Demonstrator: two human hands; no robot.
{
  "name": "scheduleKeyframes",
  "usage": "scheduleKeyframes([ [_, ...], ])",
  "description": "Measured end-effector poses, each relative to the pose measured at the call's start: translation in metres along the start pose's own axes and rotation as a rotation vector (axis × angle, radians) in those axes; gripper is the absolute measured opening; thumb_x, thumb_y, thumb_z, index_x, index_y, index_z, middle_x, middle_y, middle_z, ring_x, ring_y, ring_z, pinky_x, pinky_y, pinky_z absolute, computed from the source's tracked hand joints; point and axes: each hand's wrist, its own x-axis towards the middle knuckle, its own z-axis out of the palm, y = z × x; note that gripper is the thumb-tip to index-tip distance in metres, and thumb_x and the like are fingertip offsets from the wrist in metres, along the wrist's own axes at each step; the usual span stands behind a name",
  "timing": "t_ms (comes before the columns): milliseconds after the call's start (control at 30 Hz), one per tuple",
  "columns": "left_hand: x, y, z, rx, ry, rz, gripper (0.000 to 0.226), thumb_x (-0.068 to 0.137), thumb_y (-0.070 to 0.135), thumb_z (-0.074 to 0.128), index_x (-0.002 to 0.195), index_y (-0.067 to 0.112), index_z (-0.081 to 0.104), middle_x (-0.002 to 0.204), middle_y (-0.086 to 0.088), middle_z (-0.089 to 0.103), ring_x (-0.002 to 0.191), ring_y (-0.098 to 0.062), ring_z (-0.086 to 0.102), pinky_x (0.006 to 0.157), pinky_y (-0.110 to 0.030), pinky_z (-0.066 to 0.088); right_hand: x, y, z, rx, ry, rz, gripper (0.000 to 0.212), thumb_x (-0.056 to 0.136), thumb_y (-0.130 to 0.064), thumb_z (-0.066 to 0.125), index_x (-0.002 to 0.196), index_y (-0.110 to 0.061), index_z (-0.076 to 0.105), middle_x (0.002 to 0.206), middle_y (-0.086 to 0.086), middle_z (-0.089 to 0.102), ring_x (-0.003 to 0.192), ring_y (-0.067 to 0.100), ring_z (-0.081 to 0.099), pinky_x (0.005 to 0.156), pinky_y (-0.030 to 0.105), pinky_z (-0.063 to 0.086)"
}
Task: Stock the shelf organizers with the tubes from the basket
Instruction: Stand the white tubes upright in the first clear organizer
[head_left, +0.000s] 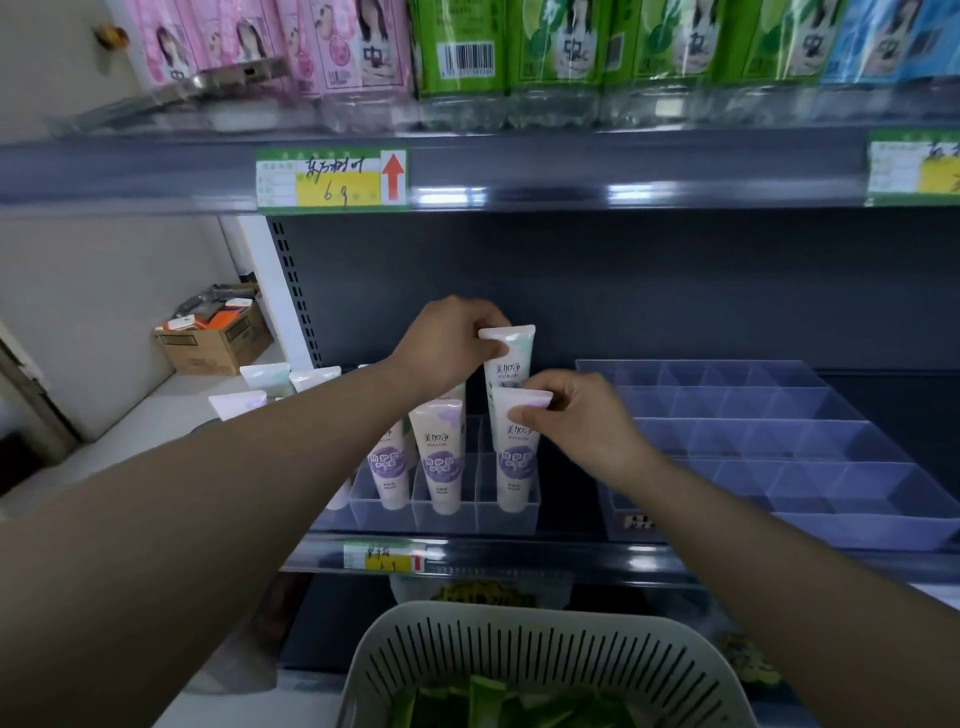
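Observation:
My left hand (447, 345) pinches the crimped top of a white tube (508, 358) standing upright at the back of the left clear organizer (447, 512). In front of it, my right hand (576, 421) pinches the top of a second white tube with a purple label (517, 462), which stands in the front right slot. Two more purple-label tubes (441, 457) stand in the front slots to the left. The white slotted basket (545, 660) sits below the shelf edge and holds green tubes (488, 701).
A second clear organizer (779, 447) with several compartments and no tubes stands to the right on the same shelf. Bottles (467, 52) line the shelf above. More tube tops (270, 384) show left of my forearm. A cardboard box (215, 335) sits at far left.

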Motion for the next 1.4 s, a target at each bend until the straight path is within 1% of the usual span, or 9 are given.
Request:
scheduleKeyframes([
  [100,0.006,-0.006,0.001,-0.001,-0.014,0.009,0.013,0.08,0.013,0.069,0.092,0.017,0.07,0.081,0.01,0.064,0.066,0.004,0.054,0.06,-0.005,0.038,0.004,0.007,0.001,-0.021,-0.025,0.026,0.016,0.081,-0.011,0.069,0.082,-0.027,0.069,0.083,-0.007,0.071,0.073,0.002,0.063,0.066,0.016,0.049],
  [233,0.008,-0.015,0.006,0.034,-0.055,0.012,0.013,0.08,0.013,0.069,0.093,0.015,0.069,0.087,0.008,0.065,0.078,-0.007,0.058,0.071,-0.016,0.041,0.01,0.013,0.005,-0.088,-0.042,0.025,0.018,0.083,-0.014,0.067,0.081,-0.032,0.068,0.081,-0.013,0.069,0.071,-0.006,0.06,0.065,0.013,0.047],
  [400,0.01,-0.025,0.01,0.066,-0.109,-0.011,0.015,0.079,0.014,0.07,0.094,0.015,0.069,0.092,0.004,0.069,0.083,-0.009,0.06,0.071,-0.017,0.042,0.018,0.017,0.01,-0.068,-0.049,0.061,0.016,0.08,-0.014,0.07,0.079,-0.03,0.069,0.087,-0.009,0.071,0.084,0.008,0.066,0.077,0.032,0.055],
  [533,0.011,-0.028,0.01,0.064,-0.143,-0.007,0.015,0.079,0.011,0.068,0.093,0.014,0.069,0.092,0.001,0.069,0.083,-0.01,0.06,0.066,-0.014,0.037,0.023,0.015,0.012,0.013,-0.022,0.083,0.022,0.077,-0.006,0.071,0.072,-0.027,0.069,0.079,-0.008,0.071,0.076,0.007,0.065,0.076,0.032,0.054],
  [767,0.009,-0.032,0.017,0.079,-0.174,0.004,0.015,0.081,0.009,0.065,0.096,0.01,0.069,0.093,-0.003,0.07,0.084,-0.015,0.062,0.072,-0.02,0.042,0.022,0.012,0.017,0.018,0.007,0.09,0.011,0.082,-0.007,0.067,0.089,-0.014,0.073,0.09,0.002,0.072,0.085,0.015,0.067,0.078,0.03,0.054],
  [967,0.007,-0.03,0.019,0.076,-0.163,0.011,0.017,0.082,0.005,0.061,0.096,0.009,0.07,0.093,-0.003,0.07,0.085,-0.014,0.062,0.07,-0.017,0.04,0.021,0.011,0.019,-0.025,0.017,0.081,0.009,0.083,-0.008,0.066,0.088,-0.013,0.071,0.089,0.003,0.072,0.085,0.016,0.066,0.078,0.031,0.053],
  [1200,0.002,-0.024,0.014,0.046,-0.142,0.001,0.024,0.084,0.005,0.062,0.108,0.006,0.065,0.105,-0.006,0.067,0.096,-0.014,0.062,0.082,-0.015,0.043,0.018,0.006,0.021,-0.063,0.042,0.056,0.016,0.083,-0.013,0.066,0.1,-0.015,0.066,0.096,-0.004,0.065,0.091,0.008,0.061,0.086,0.024,0.049],
  [1300,-0.001,-0.022,0.007,0.066,-0.138,0.008,0.029,0.084,0.008,0.063,0.113,0.007,0.062,0.111,-0.006,0.066,0.103,-0.015,0.06,0.087,-0.017,0.043,0.017,0.0,0.017,-0.205,0.045,0.024,0.029,0.084,-0.022,0.066,0.112,-0.018,0.061,0.11,-0.003,0.06,0.098,0.01,0.057,0.089,0.026,0.047],
  [1400,-0.006,-0.018,-0.002,0.136,-0.115,0.031,0.036,0.084,0.014,0.065,0.12,0.01,0.059,0.12,-0.004,0.062,0.109,-0.014,0.057,0.081,-0.006,0.032,0.014,-0.008,0.009,-0.354,0.017,-0.026,0.045,0.084,-0.031,0.063,0.127,-0.022,0.052,0.126,-0.002,0.049,0.116,0.013,0.047,0.098,0.031,0.042],
])
